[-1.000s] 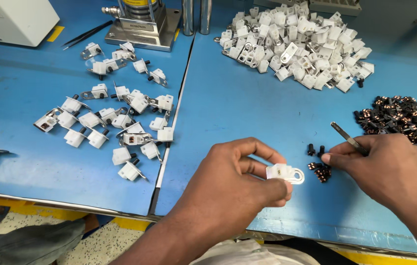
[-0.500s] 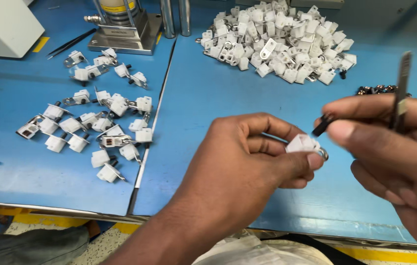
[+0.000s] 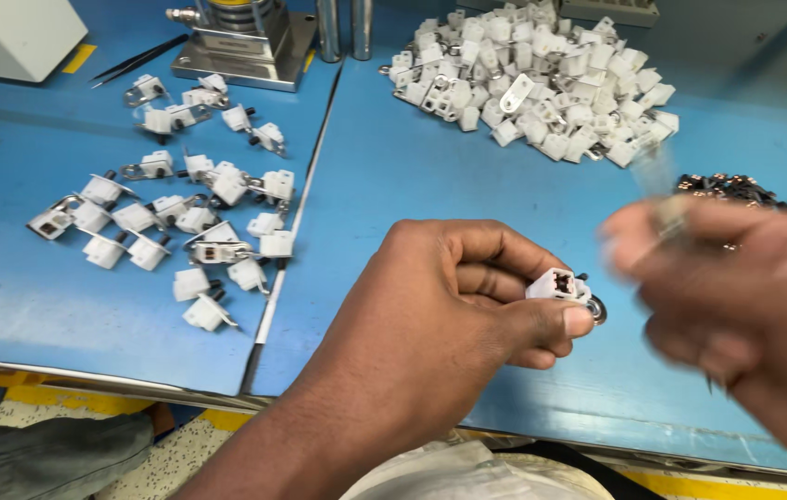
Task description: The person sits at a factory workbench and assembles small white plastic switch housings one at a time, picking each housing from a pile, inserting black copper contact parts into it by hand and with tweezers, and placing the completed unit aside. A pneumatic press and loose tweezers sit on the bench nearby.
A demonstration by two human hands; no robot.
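White plastic connector housing pinched in left hand grip, thumb and fingers clamped on it above blue desk. Right hand blurred just beside it; cannot tell its grip. Loose housings left, piled housings behind.
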